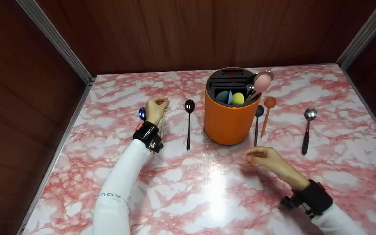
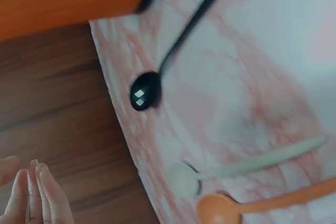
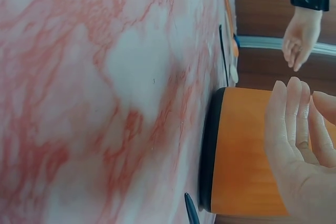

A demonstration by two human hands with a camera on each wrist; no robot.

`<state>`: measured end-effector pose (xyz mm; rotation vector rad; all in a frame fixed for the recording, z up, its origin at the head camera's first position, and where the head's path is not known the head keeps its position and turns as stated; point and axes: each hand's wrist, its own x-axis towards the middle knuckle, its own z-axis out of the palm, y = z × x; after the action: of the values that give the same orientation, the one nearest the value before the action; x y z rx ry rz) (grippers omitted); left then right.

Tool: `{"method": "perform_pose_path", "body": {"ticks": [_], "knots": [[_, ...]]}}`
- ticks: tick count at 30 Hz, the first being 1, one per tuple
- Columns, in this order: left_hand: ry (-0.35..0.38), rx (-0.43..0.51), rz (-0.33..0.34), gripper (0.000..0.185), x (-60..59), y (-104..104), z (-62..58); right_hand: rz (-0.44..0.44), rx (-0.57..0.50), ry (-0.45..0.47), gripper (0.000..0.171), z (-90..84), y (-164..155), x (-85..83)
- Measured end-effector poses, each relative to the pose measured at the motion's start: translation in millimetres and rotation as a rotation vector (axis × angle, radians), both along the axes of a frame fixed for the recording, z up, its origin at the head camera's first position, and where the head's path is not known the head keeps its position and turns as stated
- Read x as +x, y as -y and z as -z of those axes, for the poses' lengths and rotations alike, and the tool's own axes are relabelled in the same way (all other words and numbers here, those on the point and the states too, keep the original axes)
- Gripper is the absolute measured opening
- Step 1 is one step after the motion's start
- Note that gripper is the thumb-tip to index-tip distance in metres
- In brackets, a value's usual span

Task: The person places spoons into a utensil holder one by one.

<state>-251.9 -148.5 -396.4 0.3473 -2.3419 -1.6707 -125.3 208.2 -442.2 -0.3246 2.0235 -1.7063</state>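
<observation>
Spoons lie in a row on the counter (image 1: pixel 338 137) around an orange holder (image 1: pixel 228 122)
My left hand (image 1: pixel 156 109) hovers loosely curled, holding nothing, over a pale spoon (image 2: pixel 247 167) at the left end; I judge it light, stiff and slippery, best pinched mid-handle. My right hand (image 1: pixel 266 158) rests relaxed and empty just before the holder, near a dark spoon (image 1: pixel 257 125)
</observation>
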Motion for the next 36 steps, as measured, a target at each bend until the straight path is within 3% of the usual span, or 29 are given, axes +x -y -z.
{"method": "perform_pose_path", "body": {"ticks": [7,13,14,16,17,19,20,21,23,24,26,27,29,30,31,32,33,34,35,36], "knots": [[0.052,-0.072,-0.044,0.019,-7.2,18.6,20.4,-0.014,-0.03,-0.005,0.029,0.5,-1.5,1.3],[0.125,-0.211,-0.083,0.019,-10.6,34.0,37.3,-0.01,-0.046,0.001,0.02,2.0,-3.7,1.4],[0.083,-0.204,-0.07,0.017,-17.6,41.8,51.6,-0.008,-0.045,0.0,0.02,2.4,-4.0,1.4],[0.086,-0.195,-0.054,0.015,-24.1,50.0,64.6,-0.004,-0.043,-0.004,0.021,3.3,-4.6,1.3],[0.051,-0.186,-0.055,0.012,-31.7,56.7,79.9,-0.002,-0.042,-0.005,0.022,3.7,-4.9,1.4],[0.063,-0.199,-0.051,0.013,-43.9,67.8,103.8,0.002,-0.042,-0.001,0.025,4.4,-5.4,1.4],[0.034,-0.219,-0.059,0.011,-55.0,76.6,124.9,0.004,-0.041,-0.001,0.027,4.8,-5.8,1.6],[0.101,-0.263,-0.063,0.015,-61.1,80.2,134.1,0.004,-0.041,-0.001,0.028,5.1,-6.0,1.6],[0.071,-0.341,-0.083,0.016,-87.3,99.5,181.8,0.005,-0.041,0.003,0.03,5.7,-6.9,1.8],[0.104,-0.388,-0.081,0.021,-98.3,107.9,200.5,0.006,-0.042,0.003,0.031,6.1,-7.3,1.9],[0.091,-0.444,-0.098,0.022,-128.9,130.8,254.0,0.006,-0.044,0.002,0.031,6.6,-8.3,2.3],[0.112,-0.46,-0.095,0.026,-140.8,140.1,274.9,0.005,-0.045,0.001,0.031,6.9,-8.8,2.5],[0.1,-0.464,-0.107,0.028,-159.2,155.0,310.5,0.005,-0.049,-0.003,0.031,7.4,-9.8,2.9],[0.092,-0.461,-0.103,0.027,-161.8,158.1,317.7,0.005,-0.05,-0.008,0.031,7.7,-10.3,3.0],[0.101,-0.458,-0.098,0.024,-160.4,158.0,318.0,0.004,-0.052,-0.009,0.031,8.0,-10.8,3.1],[0.109,-0.46,-0.094,0.02,-151.9,152.8,308.1,0.004,-0.054,-0.009,0.031,8.2,-11.1,3.2],[0.127,-0.452,-0.078,0.017,-128.1,138.1,272.8,0.003,-0.054,-0.011,0.03,8.5,-11.5,3.2],[0.142,-0.451,-0.073,0.013,-115.2,129.6,254.4,0.004,-0.054,-0.011,0.031,8.6,-11.7,3.2],[0.156,-0.438,-0.051,0.011,-91.7,114.9,219.5,0.005,-0.053,-0.01,0.031,8.7,-11.9,3.1],[0.17,-0.448,-0.046,0.01,-79.8,107.1,202.0,0.006,-0.052,-0.01,0.031,8.9,-12.0,3.0]]}}
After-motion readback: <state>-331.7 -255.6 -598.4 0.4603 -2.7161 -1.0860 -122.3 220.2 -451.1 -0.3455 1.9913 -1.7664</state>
